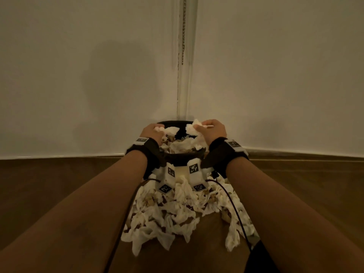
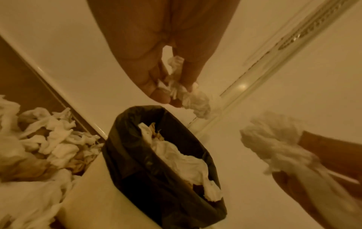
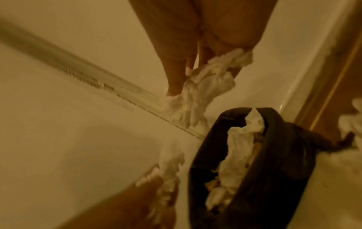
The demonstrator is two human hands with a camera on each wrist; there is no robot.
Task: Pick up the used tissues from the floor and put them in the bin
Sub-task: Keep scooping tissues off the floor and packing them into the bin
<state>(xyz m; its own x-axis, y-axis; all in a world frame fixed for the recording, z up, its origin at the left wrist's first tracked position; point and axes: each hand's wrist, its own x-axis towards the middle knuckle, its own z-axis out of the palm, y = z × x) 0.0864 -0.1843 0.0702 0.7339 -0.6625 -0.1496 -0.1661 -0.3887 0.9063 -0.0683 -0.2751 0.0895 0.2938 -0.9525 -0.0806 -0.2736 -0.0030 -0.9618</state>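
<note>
Above small cream bin with black liner (image 1: 180, 152), left hand (image 1: 151, 131) and right hand (image 1: 213, 129) each clutched crumpled white tissue wad, fingers curled. Bin part-filled; large white tissue heap (image 1: 181, 215) remained on floor before bin.

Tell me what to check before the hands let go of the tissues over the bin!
1. Left hand holds a tissue wad: ok, fingers pinch it.
2. Right hand holds a tissue wad: ok.
3. Both hands are over the bin opening: ok in the head view; the wrist views suggest the wads hang near its far rim.
4. Room left in the black bin liner: not ok, tissues already reach the rim.
5. Bin stands upright: ok.
6. Floor is finished: not ok, a pile of tissues still lies in front of the bin.
</note>
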